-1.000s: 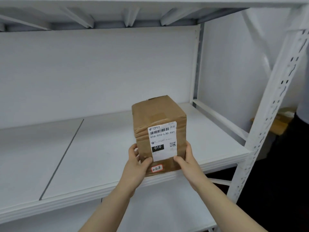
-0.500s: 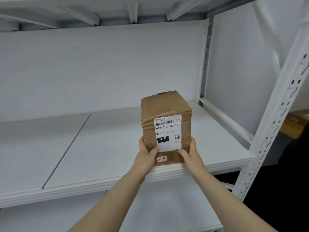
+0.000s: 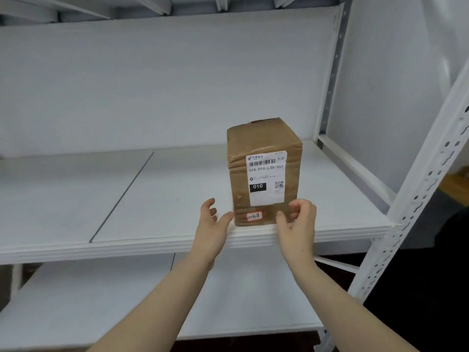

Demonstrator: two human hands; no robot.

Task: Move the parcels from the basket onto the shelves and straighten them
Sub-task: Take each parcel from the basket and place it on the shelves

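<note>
From the head camera, the brown cardboard parcel (image 3: 264, 174) stood upright on the middle shelf (image 3: 177, 199), close to its front edge and toward the right end. Its shipping label (image 3: 266, 181) faced you.

Your left hand (image 3: 212, 226) hovered just beside the lower left corner, fingers (image 3: 209, 204) spread and holding nothing. Your right hand (image 3: 300, 224) sat in front of the lower right corner, loosely curled around nothing (whether the thumb brushed the cardboard I could not tell).

To straighten it well, you would likely press flat palms on both sides, square the front face to the shelf edge, and nudge it back a little.

That shelf carried this one parcel in what showed; the basket was out of view.
</note>
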